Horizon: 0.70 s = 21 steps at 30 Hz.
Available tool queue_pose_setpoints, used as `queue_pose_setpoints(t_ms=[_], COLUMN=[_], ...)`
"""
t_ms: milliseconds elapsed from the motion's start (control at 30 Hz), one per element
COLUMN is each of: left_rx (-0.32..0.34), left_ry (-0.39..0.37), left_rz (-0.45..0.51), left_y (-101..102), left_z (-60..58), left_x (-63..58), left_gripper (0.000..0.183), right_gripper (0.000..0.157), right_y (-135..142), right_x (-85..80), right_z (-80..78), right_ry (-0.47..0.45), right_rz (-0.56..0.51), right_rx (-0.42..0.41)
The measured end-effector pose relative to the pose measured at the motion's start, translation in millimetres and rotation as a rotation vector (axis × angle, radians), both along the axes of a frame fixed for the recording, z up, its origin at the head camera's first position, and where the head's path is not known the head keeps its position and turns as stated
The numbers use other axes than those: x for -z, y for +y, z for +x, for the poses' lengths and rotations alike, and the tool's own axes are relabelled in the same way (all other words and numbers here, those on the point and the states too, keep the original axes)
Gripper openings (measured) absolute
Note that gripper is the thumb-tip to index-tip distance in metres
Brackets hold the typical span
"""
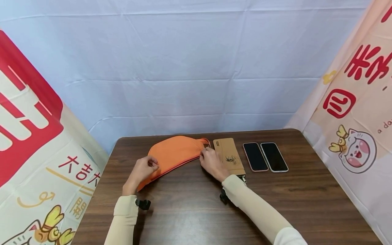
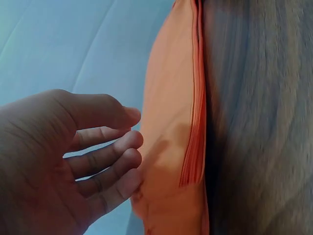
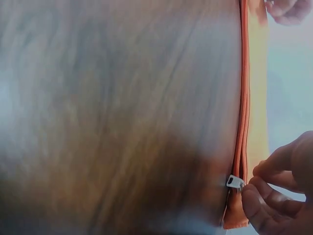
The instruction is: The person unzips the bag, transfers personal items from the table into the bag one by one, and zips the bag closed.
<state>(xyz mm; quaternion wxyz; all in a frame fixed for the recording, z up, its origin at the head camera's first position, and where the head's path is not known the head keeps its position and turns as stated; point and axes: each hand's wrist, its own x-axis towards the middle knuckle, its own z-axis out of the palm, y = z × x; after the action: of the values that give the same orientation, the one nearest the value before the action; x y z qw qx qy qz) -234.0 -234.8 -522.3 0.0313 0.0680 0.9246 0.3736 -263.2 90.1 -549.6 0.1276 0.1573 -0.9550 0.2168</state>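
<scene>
A flat orange zip pouch [image 1: 176, 153] lies at the back left of the table. My left hand [image 1: 146, 168] is over its left end, fingers loosely bent and holding nothing; in the left wrist view the thumb and fingertips stay apart beside the orange fabric. At the pouch's right end, my right hand [image 1: 212, 163] has its fingers curled in. The right wrist view has that hand's fingertips pinching at the small silver zipper pull [image 3: 235, 182]. The orange zipper [image 3: 244, 98] runs along the pouch's near edge.
Right of the right hand lies a tan wallet [image 1: 228, 153] with a dark printed design. Two phones, one with a pinkish edge [image 1: 255, 156] and one with a white edge [image 1: 274, 156], lie side by side farther right. Pale cloth [image 1: 183, 68] hangs behind the brown table [image 1: 190, 207].
</scene>
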Motion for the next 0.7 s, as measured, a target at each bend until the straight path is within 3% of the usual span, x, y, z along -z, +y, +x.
queue_pose_setpoints(t_ms=[167,367,700], left_rx=[0.021,0.042,0.095], left_ry=[0.009,0.078,0.153], left_rz=[0.010,-0.023,-0.100], left_y=[12,24,42], left_z=[-4.7,-9.8,-13.9], left_x=[-1.2,0.4,0.6], left_gripper=[0.007,0.007,0.010], right_gripper=[0.008,0.008,0.007], right_y=[-6,-13,-27], right_x=[1.1,4.5,9.3], right_z=[4.7,10.5,17.5], right_ry=[0.006,0.000,0.013], right_rz=[-0.022,-0.063,-0.019], right_rx=[-0.046,-0.091,-0.153])
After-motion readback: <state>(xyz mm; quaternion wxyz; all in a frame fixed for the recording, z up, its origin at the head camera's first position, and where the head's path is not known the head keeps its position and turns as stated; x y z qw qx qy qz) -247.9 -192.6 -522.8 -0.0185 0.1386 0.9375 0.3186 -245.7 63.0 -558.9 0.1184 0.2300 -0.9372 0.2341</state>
